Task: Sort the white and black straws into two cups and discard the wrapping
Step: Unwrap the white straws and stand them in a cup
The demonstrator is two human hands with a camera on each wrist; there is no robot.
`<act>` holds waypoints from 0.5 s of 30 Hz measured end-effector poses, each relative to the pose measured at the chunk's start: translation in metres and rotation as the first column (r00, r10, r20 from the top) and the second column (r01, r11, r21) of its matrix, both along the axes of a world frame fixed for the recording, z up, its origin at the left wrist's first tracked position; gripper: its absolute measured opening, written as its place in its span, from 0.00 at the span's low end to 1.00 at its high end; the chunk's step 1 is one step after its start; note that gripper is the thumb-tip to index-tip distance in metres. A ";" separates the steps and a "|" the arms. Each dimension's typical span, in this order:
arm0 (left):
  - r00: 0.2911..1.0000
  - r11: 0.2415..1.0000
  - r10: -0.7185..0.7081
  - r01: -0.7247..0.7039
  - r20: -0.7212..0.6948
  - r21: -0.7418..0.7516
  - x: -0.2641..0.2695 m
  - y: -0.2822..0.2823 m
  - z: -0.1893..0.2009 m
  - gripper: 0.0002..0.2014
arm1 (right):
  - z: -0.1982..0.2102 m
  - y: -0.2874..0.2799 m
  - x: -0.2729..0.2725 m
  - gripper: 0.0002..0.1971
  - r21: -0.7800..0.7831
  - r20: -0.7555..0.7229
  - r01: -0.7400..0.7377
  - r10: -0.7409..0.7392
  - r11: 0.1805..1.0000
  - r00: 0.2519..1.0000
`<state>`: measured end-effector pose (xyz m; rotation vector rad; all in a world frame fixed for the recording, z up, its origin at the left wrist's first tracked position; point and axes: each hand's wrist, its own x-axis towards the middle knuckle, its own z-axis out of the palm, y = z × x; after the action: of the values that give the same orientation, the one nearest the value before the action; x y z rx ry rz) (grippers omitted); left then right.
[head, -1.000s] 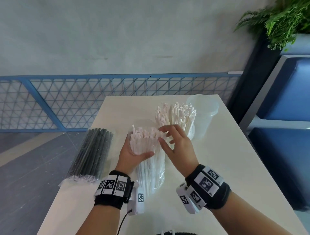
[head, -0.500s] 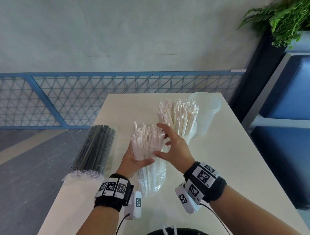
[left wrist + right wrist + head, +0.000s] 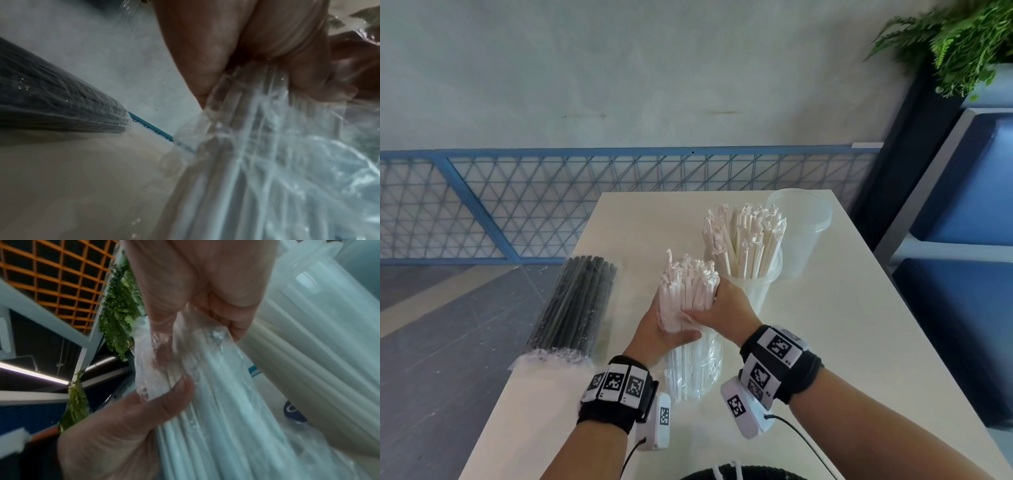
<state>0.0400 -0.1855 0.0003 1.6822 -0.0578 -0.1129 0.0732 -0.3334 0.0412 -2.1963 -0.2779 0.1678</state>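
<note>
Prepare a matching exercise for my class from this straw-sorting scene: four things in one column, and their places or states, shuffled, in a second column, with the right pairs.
Column one
1. bundle of white paper-wrapped straws in clear plastic wrapping
2. pack of black straws in clear plastic
3. translucent plastic cup nearer the person
4. translucent plastic cup at the table's far edge

Column two
A. lying flat on the table, still sealed
B. holds no straws
C. held upright in the grip of both hands
D. filled with white straws standing upright

Pairs: 1-C, 2-A, 3-D, 4-B
</note>
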 end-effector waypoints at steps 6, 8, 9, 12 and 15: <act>0.999 0.994 -0.029 0.031 0.024 -0.106 -0.003 -0.001 0.004 0.45 | -0.011 0.001 -0.002 0.34 0.100 -0.107 0.047 -0.036 0.994 0.994; 1.000 0.994 -0.017 0.019 0.025 -0.106 -0.003 -0.002 0.004 0.46 | -0.013 0.000 -0.004 0.29 0.176 -0.156 0.079 -0.051 0.981 0.986; 1.000 0.993 -0.012 0.015 0.025 -0.116 -0.003 -0.002 0.004 0.45 | -0.013 0.000 -0.005 0.31 0.224 -0.189 0.115 -0.073 0.968 0.979; 1.000 0.990 0.025 -0.023 0.014 -0.136 -0.004 -0.001 0.003 0.44 | -0.015 0.002 -0.009 0.33 0.312 -0.237 0.190 -0.117 0.931 0.964; 0.997 0.993 0.071 -0.070 0.009 -0.097 -0.004 0.000 0.000 0.43 | -0.014 0.007 -0.012 0.35 0.356 -0.263 0.217 -0.125 0.909 0.957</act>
<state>0.0359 -0.1854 0.0002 1.5865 -0.0130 -0.0460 0.0611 -0.3259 0.0269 -1.7803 0.0203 0.2513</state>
